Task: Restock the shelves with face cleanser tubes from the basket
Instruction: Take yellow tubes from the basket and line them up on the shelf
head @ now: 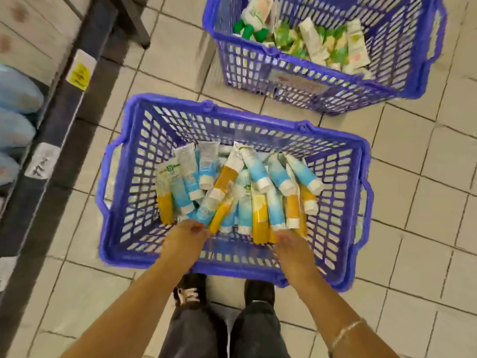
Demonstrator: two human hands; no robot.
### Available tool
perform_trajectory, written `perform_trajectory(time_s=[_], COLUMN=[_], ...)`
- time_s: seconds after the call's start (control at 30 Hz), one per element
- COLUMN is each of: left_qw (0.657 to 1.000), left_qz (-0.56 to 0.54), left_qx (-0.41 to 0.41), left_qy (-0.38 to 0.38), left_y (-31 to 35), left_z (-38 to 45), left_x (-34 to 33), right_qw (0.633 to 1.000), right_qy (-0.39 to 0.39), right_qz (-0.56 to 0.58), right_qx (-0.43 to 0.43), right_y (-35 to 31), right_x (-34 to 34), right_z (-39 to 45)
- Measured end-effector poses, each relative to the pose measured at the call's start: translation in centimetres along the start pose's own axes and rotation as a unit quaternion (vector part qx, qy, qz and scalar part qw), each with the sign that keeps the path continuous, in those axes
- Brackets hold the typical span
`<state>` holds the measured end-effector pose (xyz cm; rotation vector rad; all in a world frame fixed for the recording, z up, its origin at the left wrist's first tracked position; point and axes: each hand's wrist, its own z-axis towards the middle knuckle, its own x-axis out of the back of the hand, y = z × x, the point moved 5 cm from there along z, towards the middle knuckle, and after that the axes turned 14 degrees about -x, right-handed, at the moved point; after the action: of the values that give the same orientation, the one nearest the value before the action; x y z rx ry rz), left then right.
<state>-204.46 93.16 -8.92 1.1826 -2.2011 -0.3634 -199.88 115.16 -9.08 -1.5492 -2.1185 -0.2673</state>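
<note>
Your left hand (186,235) reaches down into the near blue plastic lattice basket (144,161), its fingertips at the lower ends of the piled tubes; motion blur keeps you from telling whether the fingers are apart or pinching one. To the left runs the dark shelf edge (55,140) with a yellow price tag (80,73) and pale blue packs (15,115) above it. The blue, orange and yellow face cleanser tubes (240,187) lie heaped in the basket on the tiled floor (426,202). Your right hand (290,244) touches the yellow tubes' ends, its grip equally unclear. Farther right, a second blue basket (402,81) holds green-and-white tubes (312,40).
</note>
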Motion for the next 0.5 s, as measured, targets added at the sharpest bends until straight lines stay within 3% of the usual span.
perform_trajectory(time_s=[0.23, 0.37, 0.5], left_qw=[0.998, 0.984, 0.950], left_qz=[0.042, 0.130, 0.295], left_qx=[-0.053, -0.095, -0.081], left_qy=[-0.017, -0.076, -0.058], left_y=[-3.2, -3.4, -2.8], left_z=[6.0, 7.7, 7.9], left_x=[-5.5, -8.1, -9.0], right_qw=[0.999, 0.997, 0.998], right_qy=[-0.016, -0.006, 0.014], right_qz=[-0.047, -0.074, -0.060], right_qx=[0.019, 0.034, -0.002], right_y=[0.4, 0.0, -0.1], right_x=[-4.7, -6.5, -7.3], right_z=[6.5, 7.6, 8.7])
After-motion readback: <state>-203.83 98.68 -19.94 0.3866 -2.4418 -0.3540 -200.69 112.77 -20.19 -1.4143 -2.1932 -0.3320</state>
